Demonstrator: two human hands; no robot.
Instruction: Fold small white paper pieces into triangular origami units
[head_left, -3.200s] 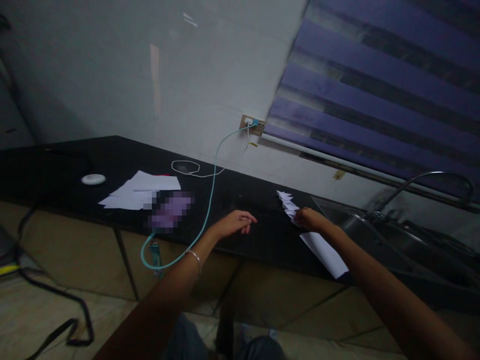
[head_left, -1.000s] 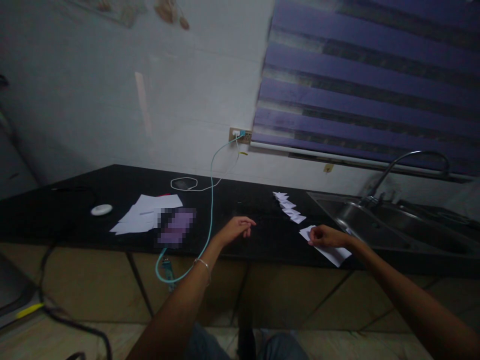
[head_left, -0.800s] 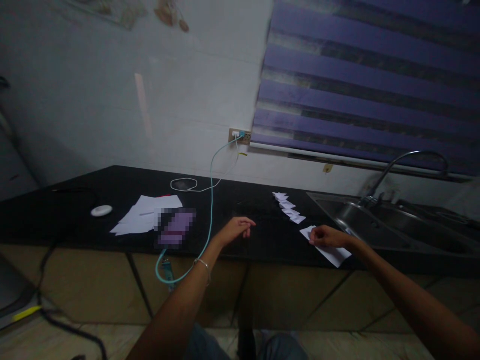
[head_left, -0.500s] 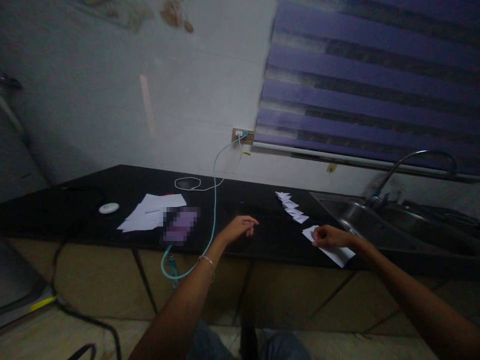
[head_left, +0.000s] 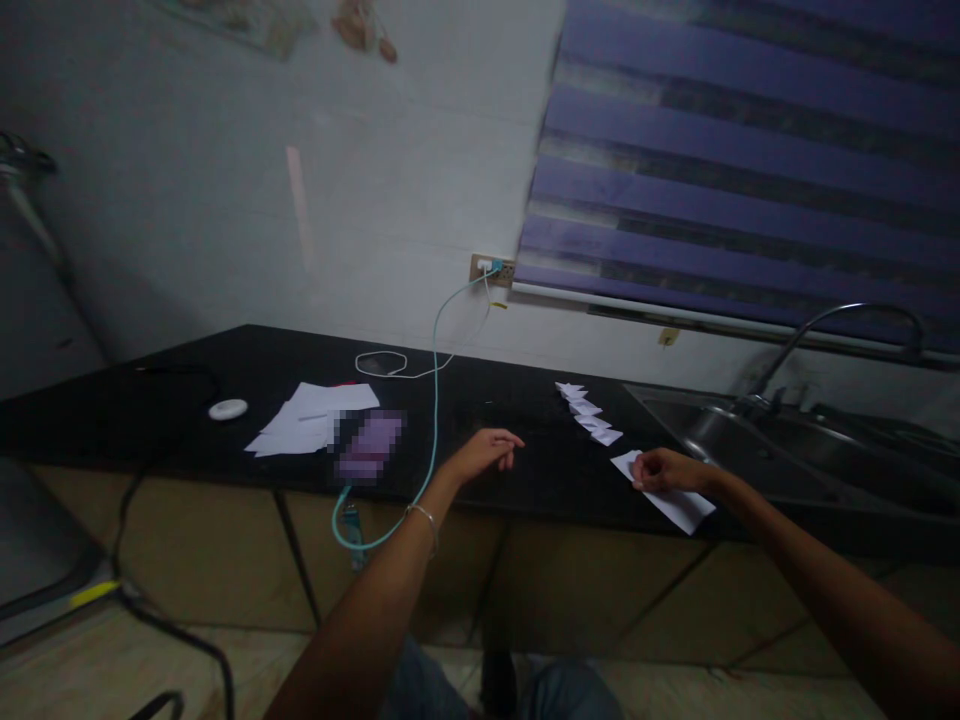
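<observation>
At the counter's right part, my right hand (head_left: 666, 470) has thumb and fingers pinched together at the upper left of a white paper sheet (head_left: 688, 512), which lies aslant near the front edge. My left hand (head_left: 486, 455) hovers over the dark counter (head_left: 540, 480) with fingers stretched out and nothing in them. Beyond my right hand, several small folded white papers (head_left: 587, 408) stand in a slanting row. A loose pile of white sheets (head_left: 307, 425) lies at the left, beside a purple, pixelated phone-like object (head_left: 373, 447).
A teal cable (head_left: 436, 380) runs from the wall outlet (head_left: 491, 268) past my left wrist and hangs over the front edge. The metal sink (head_left: 716, 435) with its curved faucet (head_left: 810, 325) is at the right. A round white object (head_left: 227, 410) sits at the left.
The view has shifted slightly, so most things sit a little further right. My right hand stays at the paper sheet and my left hand keeps nearly the same pose.
</observation>
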